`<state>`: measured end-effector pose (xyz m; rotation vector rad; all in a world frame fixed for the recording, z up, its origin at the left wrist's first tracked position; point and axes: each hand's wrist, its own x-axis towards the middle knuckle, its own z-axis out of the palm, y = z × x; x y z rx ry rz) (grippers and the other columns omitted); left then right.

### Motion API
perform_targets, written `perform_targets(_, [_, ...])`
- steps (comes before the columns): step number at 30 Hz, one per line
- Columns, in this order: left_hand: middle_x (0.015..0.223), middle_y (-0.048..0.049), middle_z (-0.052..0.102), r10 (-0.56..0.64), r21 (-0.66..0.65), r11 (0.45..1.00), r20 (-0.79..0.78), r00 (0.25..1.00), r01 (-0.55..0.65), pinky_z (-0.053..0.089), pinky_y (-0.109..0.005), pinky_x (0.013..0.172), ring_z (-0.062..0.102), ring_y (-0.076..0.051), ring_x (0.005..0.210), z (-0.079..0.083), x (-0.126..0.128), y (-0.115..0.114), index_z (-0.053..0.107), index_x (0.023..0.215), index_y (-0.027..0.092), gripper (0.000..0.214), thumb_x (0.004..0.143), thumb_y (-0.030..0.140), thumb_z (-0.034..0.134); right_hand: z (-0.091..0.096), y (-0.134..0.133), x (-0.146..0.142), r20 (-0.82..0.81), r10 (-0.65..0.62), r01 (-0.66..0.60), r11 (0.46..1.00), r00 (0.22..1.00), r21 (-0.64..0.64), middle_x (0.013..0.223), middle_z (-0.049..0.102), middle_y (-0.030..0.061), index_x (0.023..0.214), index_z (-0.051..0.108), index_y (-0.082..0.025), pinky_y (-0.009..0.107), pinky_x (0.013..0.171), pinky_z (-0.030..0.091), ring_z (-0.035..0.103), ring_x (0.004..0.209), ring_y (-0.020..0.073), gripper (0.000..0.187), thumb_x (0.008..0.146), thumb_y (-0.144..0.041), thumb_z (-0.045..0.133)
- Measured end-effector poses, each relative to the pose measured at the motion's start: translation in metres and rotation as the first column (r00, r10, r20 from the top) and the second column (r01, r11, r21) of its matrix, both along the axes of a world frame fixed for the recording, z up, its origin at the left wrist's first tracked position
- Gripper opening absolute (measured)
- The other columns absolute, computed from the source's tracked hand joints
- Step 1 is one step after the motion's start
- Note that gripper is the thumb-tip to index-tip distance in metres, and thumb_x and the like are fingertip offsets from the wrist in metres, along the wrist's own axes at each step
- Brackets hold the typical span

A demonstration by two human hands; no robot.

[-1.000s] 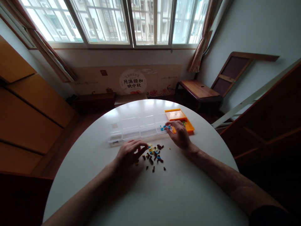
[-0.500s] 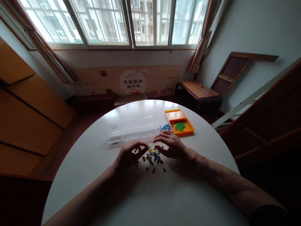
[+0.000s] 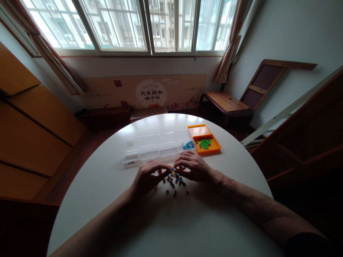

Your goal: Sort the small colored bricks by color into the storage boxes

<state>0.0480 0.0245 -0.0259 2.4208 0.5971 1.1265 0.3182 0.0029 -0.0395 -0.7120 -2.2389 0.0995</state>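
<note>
My left hand (image 3: pixel 150 175) pinches a small blue building brick (image 3: pixel 172 169) between thumb and fingertips, just above the pile. Closing on the same spot from the other side, my right hand (image 3: pixel 195 167) has its thumb and fingers at the brick's right edge; its fingertips partly hide the contact. Below both hands lie loose brown bricks (image 3: pixel 172 184) with a few yellow bricks (image 3: pixel 173 175) and blue bricks (image 3: pixel 180 180) among them. Part of this pile is hidden by my fingers.
Beyond my hands lies a clear compartment box (image 3: pixel 148 154), with blue bricks (image 3: pixel 189 145) in its right compartment. Beside it, an orange tray (image 3: pixel 215 144) holds green bricks (image 3: pixel 205 143). The round white table (image 3: pixel 107 185) curves away toward a wooden chair (image 3: pixel 226 101).
My right hand has come left and slightly down, its fingers closing toward the blue brick. My left hand has carried the brick slightly right, so the fingertips of both hands now meet.
</note>
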Motion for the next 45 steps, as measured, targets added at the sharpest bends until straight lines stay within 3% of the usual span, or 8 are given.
perform_targets(15, [0.092,-0.0019,0.084,0.076,0.032,0.997,-0.028,0.997,-0.075,0.057,-0.026,0.070,0.073,-0.013,0.068,0.002,0.004,-0.003,0.080,0.105,0.023,0.011,0.101,0.032,0.081,0.008,-0.001,0.004,-0.082,-0.028,0.030,0.999,0.996,0.024,0.098,0.080,0.0022,0.106,0.071,-0.026,0.041,0.096,0.057,0.073,0.092,0.0213,0.004,0.103,-0.026,0.074])
perform_targets(19, [0.095,-0.0011,0.084,0.100,0.117,0.989,-0.114,0.988,-0.087,0.057,-0.029,0.079,0.074,-0.013,0.070,0.002,0.001,0.000,0.078,0.107,0.023,0.009,0.104,0.031,0.077,0.007,0.005,0.015,-0.159,-0.247,0.254,0.967,0.956,0.024,0.099,0.081,0.0030,0.103,0.073,-0.026,0.043,0.096,0.055,0.073,0.094,0.0238,0.002,0.103,-0.027,0.074])
perform_targets(23, [0.095,-0.0002,0.083,0.095,0.149,0.986,-0.154,0.984,-0.072,0.056,-0.030,0.081,0.074,-0.012,0.070,0.003,-0.001,0.001,0.076,0.106,0.022,0.007,0.105,0.028,0.074,0.002,0.015,0.030,-0.205,-0.530,0.534,0.844,0.823,-0.041,0.100,0.080,0.0050,0.104,0.075,-0.025,0.045,0.100,0.053,0.072,0.098,0.0272,0.006,0.103,-0.029,0.072])
perform_targets(27, [0.095,-0.0005,0.082,0.093,0.136,0.988,-0.172,0.981,-0.070,0.055,-0.028,0.079,0.073,-0.012,0.070,0.004,-0.001,0.000,0.076,0.104,0.022,0.007,0.105,0.026,0.071,-0.002,0.020,0.037,-0.150,-0.617,0.612,0.787,0.773,-0.085,0.106,0.081,0.0074,0.112,0.075,-0.023,0.048,0.101,0.051,0.071,0.102,0.0303,0.011,0.102,-0.027,0.070])
perform_targets(31, [0.095,-0.0027,0.080,0.049,0.156,0.988,-0.190,0.981,-0.019,0.055,-0.027,0.075,0.073,-0.014,0.077,0.003,-0.001,0.002,0.078,0.101,0.023,0.009,0.105,0.024,0.069,0.004,0.013,0.032,-0.151,-0.468,0.463,0.884,0.871,-0.073,0.107,0.078,0.0071,0.107,0.073,-0.024,0.046,0.100,0.053,0.070,0.102,0.0280,0.008,0.102,-0.022,0.068])
perform_targets(35, [0.094,-0.0047,0.077,0.015,0.176,0.984,-0.218,0.976,0.024,0.056,-0.028,0.075,0.072,-0.016,0.082,-0.002,-0.003,0.005,0.080,0.100,0.024,0.010,0.103,0.024,0.070,0.013,0.002,0.024,-0.016,-0.088,0.086,0.991,0.996,-0.098,0.103,0.077,0.0050,0.103,0.072,-0.025,0.041,0.093,0.055,0.070,0.097,0.0236,0.008,0.098,-0.019,0.071])
perform_targets(39, [0.097,-0.0041,0.079,-0.019,0.186,0.980,-0.268,0.963,0.071,0.056,-0.028,0.076,0.072,-0.016,0.082,-0.004,-0.004,0.005,0.081,0.105,0.026,0.011,0.102,0.026,0.071,0.018,-0.005,0.020,0.072,0.128,-0.113,0.976,0.989,-0.185,0.099,0.077,0.0027,0.100,0.073,-0.026,0.038,0.088,0.054,0.068,0.091,0.0211,0.010,0.094,-0.019,0.075])
perform_targets(45, [0.101,-0.0045,0.079,-0.033,0.168,0.982,-0.295,0.955,0.086,0.057,-0.030,0.079,0.072,-0.017,0.084,-0.004,-0.005,0.005,0.081,0.107,0.026,0.012,0.103,0.025,0.070,0.017,-0.008,0.019,0.102,0.114,-0.088,0.969,0.988,-0.232,0.105,0.077,0.0026,0.103,0.077,-0.027,0.038,0.093,0.051,0.067,0.100,0.0210,0.006,0.098,-0.024,0.078])
